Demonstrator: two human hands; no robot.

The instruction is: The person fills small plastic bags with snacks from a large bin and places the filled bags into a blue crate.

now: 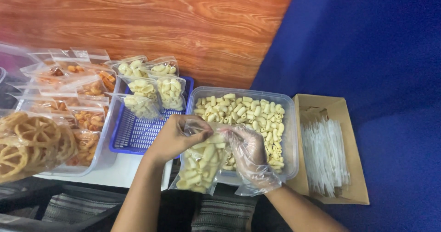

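- Centrally, both hands meet on one clear bag of pale tube snacks (200, 164), hanging low between them.
- Left hand (176, 137), bare, pinches the bag's top edge from the left.
- Right hand (248, 150), in a loose clear plastic glove, grips the same top edge; fingers curled shut on the plastic.
- Just behind the hands: clear tub (288, 142) holding loose tube snacks.
- Behind and left of the left hand: blue basket (133, 137) with filled bags of the same snack.
- Far left: clear tray (94, 164) of bagged orange snacks; wheel-shaped crisps (27, 144) nearest the camera.
- Right of the right hand: cardboard box (345, 114) of empty clear bags.
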